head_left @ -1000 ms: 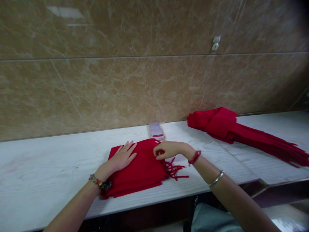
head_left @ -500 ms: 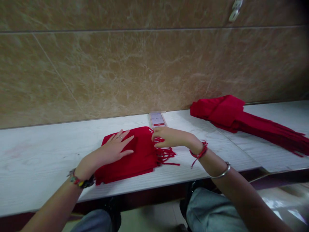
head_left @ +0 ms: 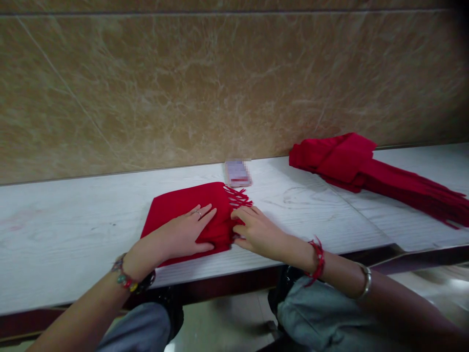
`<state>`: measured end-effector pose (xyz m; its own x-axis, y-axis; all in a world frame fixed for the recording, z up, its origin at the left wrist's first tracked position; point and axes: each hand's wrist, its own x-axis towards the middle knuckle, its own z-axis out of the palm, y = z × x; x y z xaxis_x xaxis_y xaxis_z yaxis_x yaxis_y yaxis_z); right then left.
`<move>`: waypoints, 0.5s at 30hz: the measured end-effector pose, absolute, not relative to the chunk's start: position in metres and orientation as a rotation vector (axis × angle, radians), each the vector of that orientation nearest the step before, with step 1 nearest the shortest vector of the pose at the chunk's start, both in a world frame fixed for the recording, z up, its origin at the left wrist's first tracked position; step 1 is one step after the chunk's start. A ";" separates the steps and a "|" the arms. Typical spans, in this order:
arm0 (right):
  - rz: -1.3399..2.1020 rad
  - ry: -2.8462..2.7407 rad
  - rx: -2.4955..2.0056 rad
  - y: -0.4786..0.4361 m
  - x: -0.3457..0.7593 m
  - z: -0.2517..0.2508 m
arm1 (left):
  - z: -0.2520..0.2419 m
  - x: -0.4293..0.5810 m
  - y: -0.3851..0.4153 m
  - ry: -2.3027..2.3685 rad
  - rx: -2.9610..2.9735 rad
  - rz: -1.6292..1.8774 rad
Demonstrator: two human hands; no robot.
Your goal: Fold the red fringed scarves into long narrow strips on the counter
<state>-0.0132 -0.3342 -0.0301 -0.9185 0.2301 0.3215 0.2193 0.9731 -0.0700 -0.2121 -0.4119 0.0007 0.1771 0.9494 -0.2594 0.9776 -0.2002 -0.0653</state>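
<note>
A folded red scarf (head_left: 183, 200) with a fringe on its right end lies on the white wood-grain tabletop. My left hand (head_left: 186, 232), wearing a ring, rests palm down on the scarf with its fingers spread. At the fringed end, my right hand (head_left: 256, 232) has its fingers bent over the strands (head_left: 238, 197). It covers the lower part of the fringe, and the strands under it are hidden. Some strands show above the knuckles, lying loose on the table.
Behind the scarf lies a phone (head_left: 238, 173) with a blurred screen. To the right, more red fringed scarves (head_left: 337, 159) lie in a loose pile by the marbled wall (head_left: 234, 88). The table (head_left: 73, 234) has its front edge close to my knees.
My right hand has come down toward the table's front edge along the fringe. The left hand has slid right and nearer to me on the scarf. The camera view has tilted down.
</note>
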 end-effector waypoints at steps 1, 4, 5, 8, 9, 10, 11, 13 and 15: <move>0.009 -2.779 -0.358 -0.336 -0.015 -0.034 | 0.000 -0.213 -0.412 1.900 2.309 -0.371; -0.035 -2.781 -0.358 -0.336 -0.021 -0.040 | 0.002 -0.214 -0.413 1.911 2.279 -0.381; -0.048 -2.784 -0.343 -0.336 -0.022 -0.040 | 0.004 -0.214 -0.414 1.910 2.278 -0.384; -0.115 -2.784 -0.298 -0.334 -0.025 -0.041 | 0.008 -0.214 -0.416 1.898 2.294 -0.418; -0.140 -2.786 -0.290 -0.333 -0.025 -0.041 | 0.007 -0.214 -0.418 1.906 2.306 -0.438; -0.164 -2.788 -0.286 -0.333 -0.025 -0.041 | 0.005 -0.214 -0.420 1.940 2.315 -0.458; -0.188 -2.791 -0.282 -0.333 -0.025 -0.041 | 0.001 -0.215 -0.423 1.995 2.324 -0.475; -0.232 -2.802 -0.271 -0.333 -0.025 -0.041 | -0.010 -0.218 -0.427 2.121 2.337 -0.501; -0.260 -2.816 -0.253 -0.333 -0.024 -0.040 | -0.021 -0.223 -0.431 2.200 2.357 -0.526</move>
